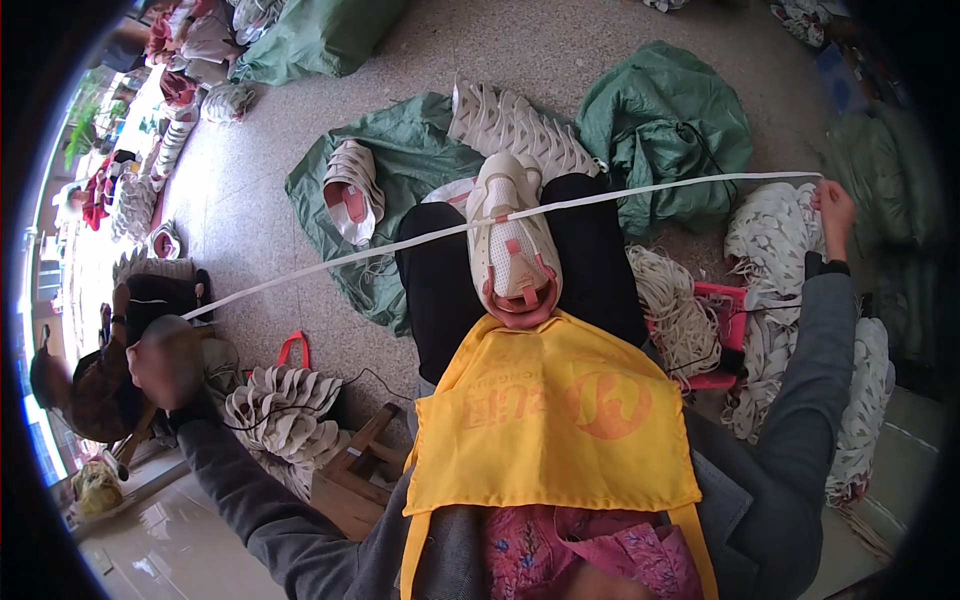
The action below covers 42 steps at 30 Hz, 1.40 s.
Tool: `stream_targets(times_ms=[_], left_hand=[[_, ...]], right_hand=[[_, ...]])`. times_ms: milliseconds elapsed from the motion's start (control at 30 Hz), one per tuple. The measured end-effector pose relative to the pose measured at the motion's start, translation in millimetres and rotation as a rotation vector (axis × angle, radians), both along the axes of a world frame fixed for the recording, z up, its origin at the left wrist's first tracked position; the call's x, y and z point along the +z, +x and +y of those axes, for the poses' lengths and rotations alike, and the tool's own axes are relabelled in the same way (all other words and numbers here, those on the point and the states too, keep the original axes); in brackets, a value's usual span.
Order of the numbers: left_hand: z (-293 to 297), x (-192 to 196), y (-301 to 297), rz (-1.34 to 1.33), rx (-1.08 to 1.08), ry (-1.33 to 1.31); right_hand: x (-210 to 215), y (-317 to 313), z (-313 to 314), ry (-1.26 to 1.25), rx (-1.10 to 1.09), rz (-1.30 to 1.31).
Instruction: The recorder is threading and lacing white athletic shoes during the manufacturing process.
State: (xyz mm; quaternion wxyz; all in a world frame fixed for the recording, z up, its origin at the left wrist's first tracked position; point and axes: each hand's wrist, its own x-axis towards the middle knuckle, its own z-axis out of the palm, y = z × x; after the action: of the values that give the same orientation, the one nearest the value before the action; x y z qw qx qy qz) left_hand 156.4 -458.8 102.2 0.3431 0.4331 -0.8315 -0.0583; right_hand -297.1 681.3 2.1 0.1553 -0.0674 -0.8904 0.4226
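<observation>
A white shoelace (640, 188) is stretched nearly straight from one hand to the other. At the far right, my right hand (834, 212) is closed on one end, its fingers pinched together. The other end meets my left hand (166, 362), which is reached out wide to the left; its fingers are blurred, but the taut lace ends at it. A cream sneaker with pink parts (515, 245) rests on my lap between my knees, toe pointing away. Across its lacing area runs the shoelace; whether it passes through an eyelet is too small to tell.
Another sneaker (352, 192) lies on a green sack (310, 200). Beyond my knees are a stack of shoe uppers (520, 130) and another green sack (665, 130). Bundled laces (672, 305) fill a pink basket (722, 378). More uppers (285, 415) lie left, beside a wooden stool (350, 465); a person (95, 385) sits beyond.
</observation>
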Motion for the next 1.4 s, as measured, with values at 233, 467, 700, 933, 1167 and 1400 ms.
stream_targets(times_ms=[233,467,700,933,1167,1400], left_hand=[[179.1,-97.2,-46.9,-0.715,-0.517,1.024],[336.0,-108.3,-87.7,-0.504,-0.910,1.684],[396.0,-102.0,-136.4,-0.045,-1.074,1.549],[419.0,-131.6,-176.9,-0.066,-1.092,0.908],[420.8,-143.7,-206.8,0.034,-1.072,1.003],[420.0,-155.9,-210.3,0.122,-1.063,1.230]], right_hand=[[-75.3,109.3,-117.8,-0.624,0.363,-0.689],[-2.5,181.1,-349.7,-0.703,0.583,-0.912],[-16.1,175.9,-430.0,-0.172,0.829,-0.502],[-28.7,156.2,-477.6,0.246,0.909,0.206],[-29.8,148.7,-494.0,-0.222,0.779,-0.180],[-43.7,152.2,-489.7,-0.487,0.776,-0.306]])
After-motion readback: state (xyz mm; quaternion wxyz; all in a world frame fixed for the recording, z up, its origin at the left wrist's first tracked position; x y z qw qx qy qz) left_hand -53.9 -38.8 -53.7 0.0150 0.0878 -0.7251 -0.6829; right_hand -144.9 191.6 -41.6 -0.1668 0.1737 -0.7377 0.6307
